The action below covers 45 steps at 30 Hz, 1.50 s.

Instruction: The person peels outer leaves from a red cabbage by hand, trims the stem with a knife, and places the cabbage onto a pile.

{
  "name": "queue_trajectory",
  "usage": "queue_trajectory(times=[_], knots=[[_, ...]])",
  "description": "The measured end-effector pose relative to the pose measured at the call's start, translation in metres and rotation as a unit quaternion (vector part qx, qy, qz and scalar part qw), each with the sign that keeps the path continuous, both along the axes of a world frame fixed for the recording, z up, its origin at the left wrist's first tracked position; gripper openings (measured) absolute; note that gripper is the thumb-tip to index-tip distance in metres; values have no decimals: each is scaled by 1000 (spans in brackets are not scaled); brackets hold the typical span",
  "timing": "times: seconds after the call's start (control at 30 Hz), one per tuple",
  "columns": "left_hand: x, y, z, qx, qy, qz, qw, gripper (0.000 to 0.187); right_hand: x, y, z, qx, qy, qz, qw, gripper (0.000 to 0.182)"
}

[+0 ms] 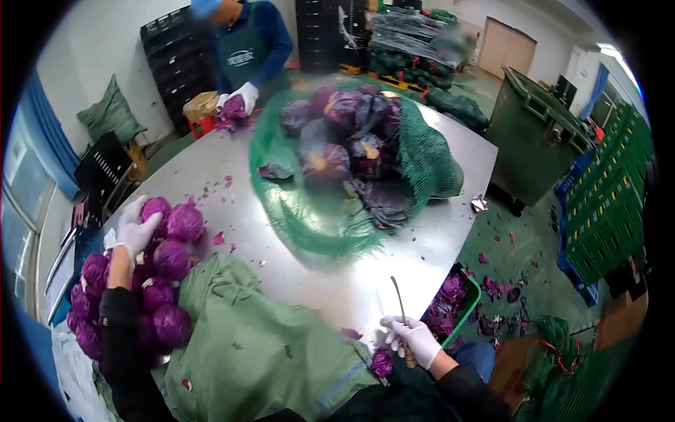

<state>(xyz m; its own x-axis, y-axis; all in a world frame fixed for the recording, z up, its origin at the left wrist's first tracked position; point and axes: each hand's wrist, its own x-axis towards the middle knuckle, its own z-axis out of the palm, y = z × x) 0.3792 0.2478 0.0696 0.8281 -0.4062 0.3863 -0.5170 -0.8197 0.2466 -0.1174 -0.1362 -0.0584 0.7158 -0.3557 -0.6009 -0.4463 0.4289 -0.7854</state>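
Note:
My left hand (135,226), in a white glove, reaches to the far end of a pile of peeled red cabbages (172,259). Its thumb and fingers are around a red cabbage (156,211) there. My right hand (416,339), also gloved, grips a knife (399,299) by its handle, with the thin, slightly curved blade pointing up. A small purple cabbage piece (382,362) lies just left of that hand. In the middle of the metal table (281,271), a green mesh bag (274,204) lies open around several unpeeled red cabbages (327,158) and loose outer leaves.
A green woven sack (246,337) covers the table's near edge. Trimmed leaves fill a green-rimmed bin (470,309) below right. Across the table a co-worker (249,53) handles a cabbage (233,109). Green crates (608,197) and a large bin (534,133) stand at right.

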Motion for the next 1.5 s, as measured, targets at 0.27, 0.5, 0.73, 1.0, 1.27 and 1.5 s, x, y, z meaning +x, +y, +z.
queue_trajectory(times=[0.27, 0.5, 0.73, 1.0, 1.27, 1.5], knots=[[-94, -348, -43, 31, 46, -340, 939, 56, 8, -22, 6, -17, 66, 3, 998, 35], [-8, -469, -102, 103, -3, -254, 962, 49, -26, -35, -26, 23, 21, -89, 996, 38], [43, -452, -96, 183, 62, -129, 973, 64, -43, -44, -40, 17, -55, -144, 988, 26], [75, -384, -151, -82, 289, -179, 937, 107, -54, -36, -28, 31, -82, -127, 988, 27], [22, -345, -131, -124, 415, -169, 885, 108, -69, -33, -20, 77, -55, -144, 985, 32], [-153, -272, -115, -273, 290, -140, 906, 89, -57, -44, 8, 57, -51, -79, 994, 30]])
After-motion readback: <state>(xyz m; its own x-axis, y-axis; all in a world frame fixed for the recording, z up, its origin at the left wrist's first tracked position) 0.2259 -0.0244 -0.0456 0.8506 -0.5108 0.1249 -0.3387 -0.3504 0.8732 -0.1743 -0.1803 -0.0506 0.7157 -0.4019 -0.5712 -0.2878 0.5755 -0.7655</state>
